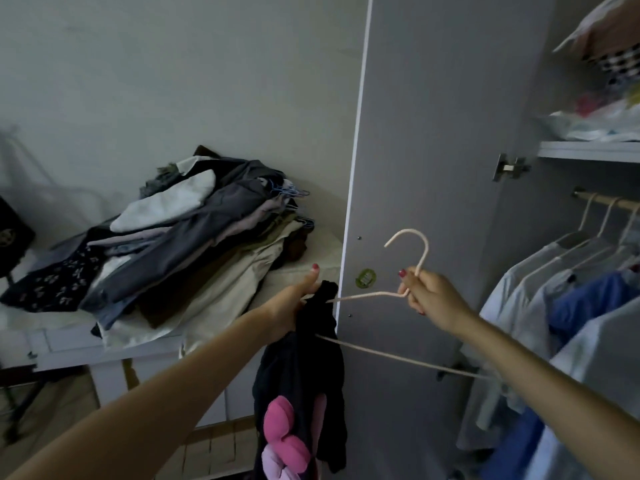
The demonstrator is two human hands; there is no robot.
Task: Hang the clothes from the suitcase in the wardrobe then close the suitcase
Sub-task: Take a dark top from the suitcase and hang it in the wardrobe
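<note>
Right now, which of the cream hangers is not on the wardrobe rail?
The cream hanger in the right hand: held at its neck before the wardrobe door. The others hang on the rail under shirts.

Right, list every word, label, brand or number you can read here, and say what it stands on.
No legible text in this view.
Round emblem on the dark object at the left edge: too blurred to read.
Green sticker on the wardrobe door: no readable lettering.
Pink shapes on the dark garment: a design, not letters.
</note>
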